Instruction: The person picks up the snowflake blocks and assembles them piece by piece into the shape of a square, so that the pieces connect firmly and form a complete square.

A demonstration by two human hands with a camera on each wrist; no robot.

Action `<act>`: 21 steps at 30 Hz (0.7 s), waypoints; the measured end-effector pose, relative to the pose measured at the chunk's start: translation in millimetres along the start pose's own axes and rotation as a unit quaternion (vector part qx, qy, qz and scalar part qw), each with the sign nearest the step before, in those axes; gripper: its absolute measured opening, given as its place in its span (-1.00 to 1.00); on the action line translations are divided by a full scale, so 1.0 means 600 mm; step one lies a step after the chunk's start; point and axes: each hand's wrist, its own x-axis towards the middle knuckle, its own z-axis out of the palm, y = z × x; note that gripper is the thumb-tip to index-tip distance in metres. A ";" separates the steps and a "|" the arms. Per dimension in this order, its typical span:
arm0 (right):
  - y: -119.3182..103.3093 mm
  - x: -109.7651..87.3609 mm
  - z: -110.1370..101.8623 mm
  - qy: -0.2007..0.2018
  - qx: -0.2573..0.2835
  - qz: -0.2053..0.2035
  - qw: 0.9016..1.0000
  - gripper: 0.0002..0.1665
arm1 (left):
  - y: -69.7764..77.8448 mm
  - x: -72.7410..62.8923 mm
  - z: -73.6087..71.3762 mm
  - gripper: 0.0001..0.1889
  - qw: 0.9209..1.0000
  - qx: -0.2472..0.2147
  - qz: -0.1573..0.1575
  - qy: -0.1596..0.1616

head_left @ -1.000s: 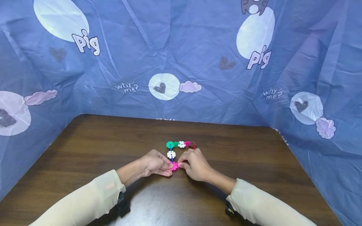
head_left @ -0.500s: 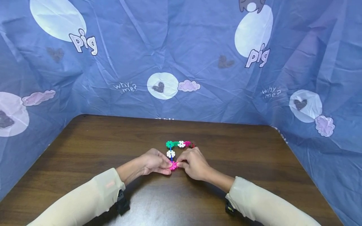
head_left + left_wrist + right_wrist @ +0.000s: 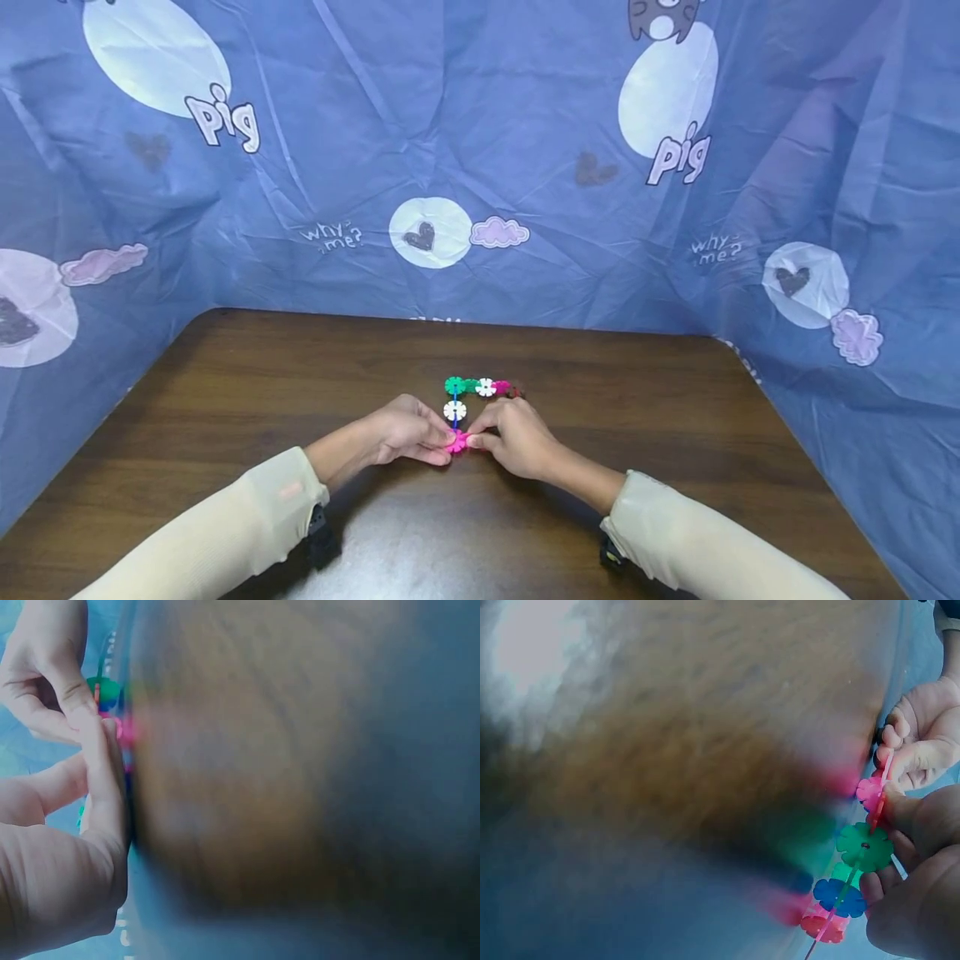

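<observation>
A chain of interlocking plastic snowflake discs lies in the middle of the table, bent round in a loop. My left hand [image 3: 408, 433] pinches a pink snowflake disc [image 3: 457, 442] at the near corner. From the right, my right hand [image 3: 517, 437] meets it, pinching a red snowflake disc [image 3: 878, 811] seen edge-on against the pink one; whether the two are joined I cannot tell. White [image 3: 454, 411] and green [image 3: 454, 385] discs run away from the left fingertips. By the right palm hang a green disc [image 3: 865, 847] and a blue disc [image 3: 840, 898]. Right fingers hide part of the chain.
The brown wooden table [image 3: 300, 358] spreads around both hands. A blue printed cloth [image 3: 337, 183] hangs behind it and along both sides. Dark bands with devices [image 3: 321, 533] sit at the wrists beneath the cream sleeves [image 3: 225, 521].
Both hands keep their hold on the discs. The pink disc and fingertips have shifted very slightly left, and the head view has tilted a little.
</observation>
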 end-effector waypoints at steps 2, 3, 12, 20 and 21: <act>0.000 0.001 0.002 -0.001 0.003 0.004 1.000 -0.94 | 0.002 0.000 -0.001 -0.88 1.000 0.009 -0.005 0.008; 0.001 0.001 0.003 -0.002 0.004 0.007 1.000 -0.94 | 0.003 0.000 -0.001 -0.88 1.000 0.013 -0.008 0.011; 0.005 0.001 0.006 -0.010 0.003 0.006 1.000 -0.94 | 0.005 -0.002 -0.002 -0.90 1.000 0.021 -0.016 0.012; 0.004 -0.005 -0.015 -0.007 0.007 -0.008 1.000 -0.83 | 0.009 -0.013 -0.009 -0.87 0.994 0.111 -0.008 0.009; 0.004 -0.007 -0.022 -0.003 0.009 -0.010 1.000 -0.82 | 0.011 -0.016 -0.012 -0.85 0.991 0.131 -0.005 0.014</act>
